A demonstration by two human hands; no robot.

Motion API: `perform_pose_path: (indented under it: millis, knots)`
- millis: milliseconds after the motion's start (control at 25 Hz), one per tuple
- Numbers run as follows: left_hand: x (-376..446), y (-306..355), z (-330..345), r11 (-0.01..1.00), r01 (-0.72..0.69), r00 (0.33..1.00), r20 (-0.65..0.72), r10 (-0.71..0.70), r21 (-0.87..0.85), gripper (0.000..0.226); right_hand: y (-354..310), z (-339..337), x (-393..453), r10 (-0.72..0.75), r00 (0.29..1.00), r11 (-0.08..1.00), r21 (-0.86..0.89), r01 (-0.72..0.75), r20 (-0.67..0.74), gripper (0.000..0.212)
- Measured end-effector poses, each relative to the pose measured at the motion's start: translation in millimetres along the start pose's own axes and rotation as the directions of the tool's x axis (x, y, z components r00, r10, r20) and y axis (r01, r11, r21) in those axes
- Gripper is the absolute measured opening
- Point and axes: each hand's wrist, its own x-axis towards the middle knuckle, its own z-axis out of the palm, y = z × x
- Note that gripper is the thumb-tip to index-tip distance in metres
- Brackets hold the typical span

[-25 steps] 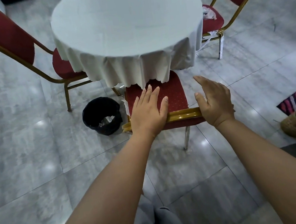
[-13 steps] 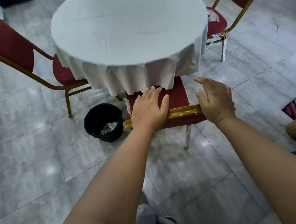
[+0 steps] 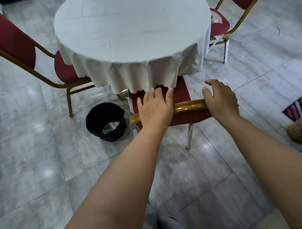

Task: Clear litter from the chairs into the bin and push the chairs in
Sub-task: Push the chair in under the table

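Under both flat, spread hands, left hand (image 3: 155,110) and right hand (image 3: 220,99), the near chair (image 3: 188,107) is being pushed in; litter (image 3: 215,18) beyond the right hand likely needs binning next.

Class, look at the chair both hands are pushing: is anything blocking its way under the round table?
Nothing visible does. The near chair already has its seat partly beneath the tablecloth. The black bin stands on the floor to its left, out of its way. The space under the cloth is hidden.
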Motion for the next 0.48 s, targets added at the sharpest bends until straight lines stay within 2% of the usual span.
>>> perform_pose_path:
  millis: [80, 160, 280, 360, 480]
  knots:
    - [-15, -8, -3, 0.999, -0.007, 1.000, 0.025, 0.008, -0.048, 0.067, -9, -3, -8, -0.027, 0.998, 1.000, 0.005, 0.027, 0.048, 0.040]
    - [-31, -28, -6, 0.997, -0.014, 0.998, 0.063, 0.019, -0.076, 0.069, -26, -2, -16, -0.117, 0.991, 0.992, -0.038, 0.119, 0.059, 0.042]
    - [-54, -68, -12, 0.995, 0.046, 0.994, 0.100, -0.037, -0.091, 0.071, -61, 8, -29, -0.225, 0.969, 0.952, -0.190, 0.240, 0.099, 0.044]
    - [-66, -96, -18, 0.993, 0.079, 0.988, 0.139, -0.066, -0.092, 0.068, -84, 20, -38, -0.255, 0.957, 0.906, -0.311, 0.287, 0.140, 0.049]
    - [-75, -133, -33, 0.991, 0.094, 0.982, 0.171, -0.076, -0.098, 0.061, -115, 42, -45, -0.258, 0.948, 0.876, -0.368, 0.310, 0.184, 0.051]
